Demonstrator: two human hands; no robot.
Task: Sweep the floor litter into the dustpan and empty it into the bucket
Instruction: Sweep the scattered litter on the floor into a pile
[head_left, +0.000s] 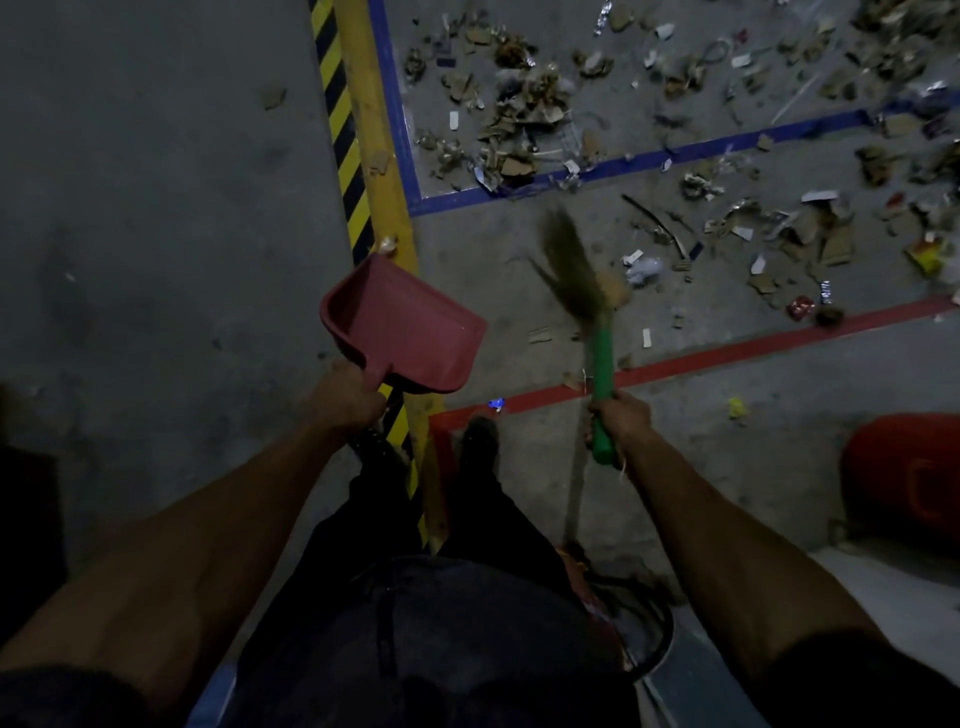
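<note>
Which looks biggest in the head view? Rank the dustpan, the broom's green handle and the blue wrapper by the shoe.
1. dustpan, held up near the camera, which enlarges it
2. green handle
3. blue wrapper on the floor

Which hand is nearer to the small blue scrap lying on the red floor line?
The left. The left hand, gripping the dustpan handle, is just left of the blue scrap; the right hand, holding the broom, is a bit farther right.
</note>
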